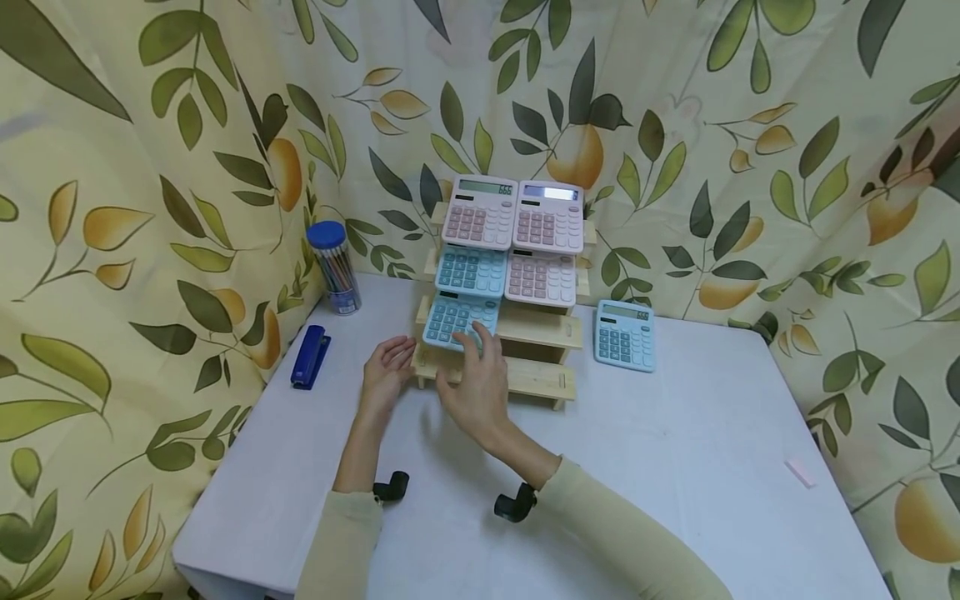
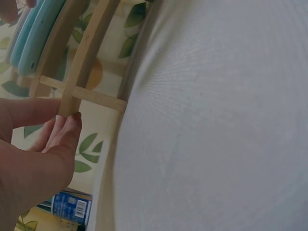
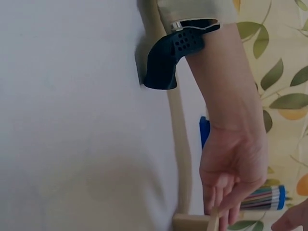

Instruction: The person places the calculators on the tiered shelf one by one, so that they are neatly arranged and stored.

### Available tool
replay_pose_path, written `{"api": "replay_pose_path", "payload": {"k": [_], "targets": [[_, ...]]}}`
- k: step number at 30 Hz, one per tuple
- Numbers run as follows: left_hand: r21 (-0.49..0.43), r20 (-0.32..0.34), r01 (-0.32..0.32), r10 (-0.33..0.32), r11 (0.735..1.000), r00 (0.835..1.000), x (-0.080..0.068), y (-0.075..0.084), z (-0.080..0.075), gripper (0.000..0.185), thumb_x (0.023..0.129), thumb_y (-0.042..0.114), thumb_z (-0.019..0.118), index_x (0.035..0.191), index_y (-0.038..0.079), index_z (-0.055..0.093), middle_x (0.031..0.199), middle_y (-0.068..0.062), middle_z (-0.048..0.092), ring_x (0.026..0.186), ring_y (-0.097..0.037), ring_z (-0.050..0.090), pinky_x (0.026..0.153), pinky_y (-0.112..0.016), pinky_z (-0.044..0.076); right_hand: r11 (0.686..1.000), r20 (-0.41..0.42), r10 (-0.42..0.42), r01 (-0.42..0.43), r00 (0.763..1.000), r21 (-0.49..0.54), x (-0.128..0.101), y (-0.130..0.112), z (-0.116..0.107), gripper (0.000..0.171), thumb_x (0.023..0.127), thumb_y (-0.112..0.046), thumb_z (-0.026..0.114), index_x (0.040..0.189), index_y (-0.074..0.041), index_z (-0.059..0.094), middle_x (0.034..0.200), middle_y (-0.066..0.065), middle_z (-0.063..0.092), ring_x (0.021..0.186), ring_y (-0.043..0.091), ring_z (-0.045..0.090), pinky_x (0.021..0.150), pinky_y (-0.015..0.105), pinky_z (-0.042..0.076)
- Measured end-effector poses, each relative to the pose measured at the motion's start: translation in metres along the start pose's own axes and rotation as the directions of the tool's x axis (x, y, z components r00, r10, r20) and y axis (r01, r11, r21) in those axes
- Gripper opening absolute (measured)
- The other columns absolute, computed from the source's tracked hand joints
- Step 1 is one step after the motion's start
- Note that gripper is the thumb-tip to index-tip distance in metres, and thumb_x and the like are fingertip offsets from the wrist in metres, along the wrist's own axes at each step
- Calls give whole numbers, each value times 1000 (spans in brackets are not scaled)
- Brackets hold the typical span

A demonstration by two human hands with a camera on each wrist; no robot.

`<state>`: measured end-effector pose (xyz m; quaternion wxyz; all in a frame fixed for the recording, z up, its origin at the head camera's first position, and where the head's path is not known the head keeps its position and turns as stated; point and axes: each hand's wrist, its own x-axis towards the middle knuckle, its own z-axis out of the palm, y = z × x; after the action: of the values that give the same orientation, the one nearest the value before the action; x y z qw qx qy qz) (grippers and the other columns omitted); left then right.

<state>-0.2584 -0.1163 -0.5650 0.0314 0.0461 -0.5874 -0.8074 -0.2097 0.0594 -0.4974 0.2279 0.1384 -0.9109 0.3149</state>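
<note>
A tiered wooden rack stands on the table with calculators leaning on its steps. My left hand pinches the left end of the lowest step; in the left wrist view thumb and fingers close on the wood from both sides. Over the lowest blue calculator my right hand reaches in, fingertips on its keys near the lower right. Above it sit another blue calculator and a pink one. Two more pink calculators, left and right, fill the top.
Right of the rack a blue calculator lies on the table. To the left are a blue stapler and a blue-lidded jar of pencils. A small pink strip lies far right. Leaf-patterned curtains hang behind.
</note>
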Motion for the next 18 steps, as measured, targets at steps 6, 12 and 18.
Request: {"api": "replay_pose_path", "payload": {"k": [6,12,18], "targets": [[0,3,4,-4,1000,1000,1,-2,1,64,85,-29,53,145,-6,46,146,-25,54,141,-34,52,114,-30,48,1000,-1,0,0,1000,9,-2,3,-2,63,81,-20,86,137,-6,60,156,22,41,139,41,46,107,62,47],[1,-5,10,-10,1000,1000,-1,0,1,65,85,-29,52,145,-7,46,146,-25,54,141,-35,52,114,-30,48,999,-31,-16,16,999,27,-3,10,-4,60,79,-16,87,133,-7,62,153,22,44,136,41,49,107,61,48],[5,-6,11,-11,1000,1000,1,0,0,64,85,-29,53,144,-7,46,146,-25,55,141,-34,52,114,-29,48,998,-54,-42,44,998,42,-2,21,-10,57,78,-14,87,130,-5,64,152,21,47,135,40,50,110,59,47]]}}
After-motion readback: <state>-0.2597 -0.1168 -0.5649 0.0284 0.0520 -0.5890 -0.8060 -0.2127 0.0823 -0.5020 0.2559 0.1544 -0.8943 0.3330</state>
